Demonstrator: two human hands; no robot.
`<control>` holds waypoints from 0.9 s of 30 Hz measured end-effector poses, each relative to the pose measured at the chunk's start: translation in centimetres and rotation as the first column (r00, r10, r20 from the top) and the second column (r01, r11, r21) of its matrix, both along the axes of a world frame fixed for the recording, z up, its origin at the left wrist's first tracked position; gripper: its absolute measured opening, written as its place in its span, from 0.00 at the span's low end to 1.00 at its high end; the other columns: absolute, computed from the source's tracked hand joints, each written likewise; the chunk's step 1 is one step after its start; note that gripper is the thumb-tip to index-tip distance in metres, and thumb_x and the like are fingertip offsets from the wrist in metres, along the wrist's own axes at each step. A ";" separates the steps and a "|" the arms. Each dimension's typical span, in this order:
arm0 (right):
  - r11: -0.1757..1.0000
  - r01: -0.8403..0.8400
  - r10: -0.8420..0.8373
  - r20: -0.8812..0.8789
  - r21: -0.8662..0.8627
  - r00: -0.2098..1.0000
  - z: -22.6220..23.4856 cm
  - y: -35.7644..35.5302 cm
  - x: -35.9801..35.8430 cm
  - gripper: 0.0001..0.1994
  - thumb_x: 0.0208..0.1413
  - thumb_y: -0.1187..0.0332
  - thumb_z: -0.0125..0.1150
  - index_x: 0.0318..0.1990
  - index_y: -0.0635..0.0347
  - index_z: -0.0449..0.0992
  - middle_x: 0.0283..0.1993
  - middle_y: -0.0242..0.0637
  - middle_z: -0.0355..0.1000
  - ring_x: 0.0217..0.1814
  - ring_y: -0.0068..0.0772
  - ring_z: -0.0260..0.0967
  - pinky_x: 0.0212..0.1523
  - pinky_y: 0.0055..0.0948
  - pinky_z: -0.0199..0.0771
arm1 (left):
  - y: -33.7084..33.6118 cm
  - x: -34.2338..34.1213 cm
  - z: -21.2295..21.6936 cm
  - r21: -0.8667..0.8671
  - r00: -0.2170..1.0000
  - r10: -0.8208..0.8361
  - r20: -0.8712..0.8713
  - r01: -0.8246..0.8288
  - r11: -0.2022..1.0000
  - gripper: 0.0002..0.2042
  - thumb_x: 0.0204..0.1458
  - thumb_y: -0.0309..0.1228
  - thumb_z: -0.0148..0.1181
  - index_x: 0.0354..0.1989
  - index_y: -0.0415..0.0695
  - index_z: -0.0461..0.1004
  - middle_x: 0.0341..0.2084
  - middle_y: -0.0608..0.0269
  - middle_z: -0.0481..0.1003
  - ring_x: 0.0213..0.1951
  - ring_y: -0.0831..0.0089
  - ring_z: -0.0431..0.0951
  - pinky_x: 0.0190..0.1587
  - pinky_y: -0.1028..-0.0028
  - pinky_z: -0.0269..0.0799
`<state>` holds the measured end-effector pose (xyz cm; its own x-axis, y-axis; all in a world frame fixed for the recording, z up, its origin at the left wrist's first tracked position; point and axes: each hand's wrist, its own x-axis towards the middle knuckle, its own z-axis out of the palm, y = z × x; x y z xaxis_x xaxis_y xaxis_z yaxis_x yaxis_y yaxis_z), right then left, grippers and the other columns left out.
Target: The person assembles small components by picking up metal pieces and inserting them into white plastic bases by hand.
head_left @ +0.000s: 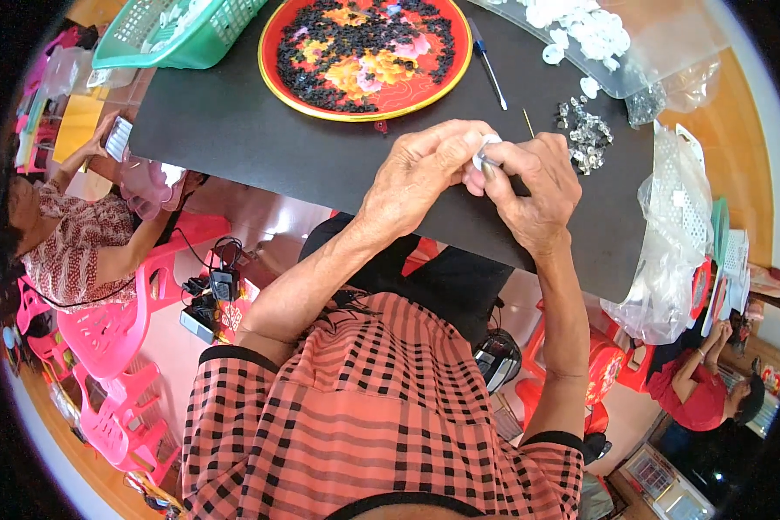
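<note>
Both my hands meet above the near edge of the dark table. My left hand (425, 169) pinches a small white plastic piece (491, 140) between thumb and fingers. My right hand (542, 186) is closed at the same piece, its thumb and forefinger holding something small and greyish, mostly hidden by the fingers. A thin gold-coloured rod (528, 122) sticks up beside the right knuckles; whether the hand holds it, I cannot tell. To the right of that hand lies a pile of small clear and silvery parts (588, 139).
A red flowered tray (273, 82) with many small black pieces sits at the far middle, beside a blue-and-white screwdriver-like tool (489, 65). A green basket (160, 56) stands far left; white pieces (589, 35) fill a clear tray far right. Plastic bags (659, 277) hang rightward. Two people sit nearby.
</note>
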<state>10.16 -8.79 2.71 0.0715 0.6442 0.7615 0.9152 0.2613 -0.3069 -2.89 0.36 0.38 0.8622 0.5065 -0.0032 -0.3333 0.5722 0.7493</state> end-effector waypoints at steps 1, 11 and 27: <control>1.000 -0.004 0.004 0.000 0.003 1.000 0.0 0.0 0.0 0.12 0.35 0.75 0.69 0.31 0.55 0.76 0.21 0.27 0.67 0.21 0.27 0.61 0.27 0.27 0.57 | 0.0 -0.2 0.1 0.053 0.999 -0.025 -0.040 0.027 0.998 0.15 0.58 0.35 0.52 0.45 0.34 0.71 0.31 0.63 0.71 0.31 0.78 0.71 0.37 0.78 0.69; 0.986 -0.094 0.007 -0.536 -0.135 0.844 0.4 -0.7 0.1 0.05 0.46 0.80 0.59 0.31 0.63 0.78 0.22 0.31 0.69 0.23 0.21 0.61 0.26 0.21 0.60 | 0.2 -0.1 0.6 0.015 0.993 -0.085 -0.076 0.086 0.996 0.16 0.57 0.36 0.54 0.45 0.35 0.71 0.31 0.63 0.73 0.32 0.77 0.73 0.38 0.77 0.72; 0.858 -0.289 0.341 0.049 -0.423 0.939 2.9 12.2 1.5 0.06 0.45 0.70 0.59 0.31 0.59 0.76 0.28 0.35 0.73 0.32 0.36 0.71 0.34 0.32 0.66 | 0.3 -0.2 0.8 0.155 0.989 -0.110 -0.095 0.124 0.980 0.12 0.56 0.35 0.55 0.39 0.38 0.75 0.27 0.65 0.74 0.28 0.80 0.73 0.34 0.78 0.71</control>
<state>11.67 3.37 5.59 -0.2613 0.8693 0.4196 0.8409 0.4184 -0.3432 -3.05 0.70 1.16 0.9155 0.4023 -0.0068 -0.2017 0.4736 0.8573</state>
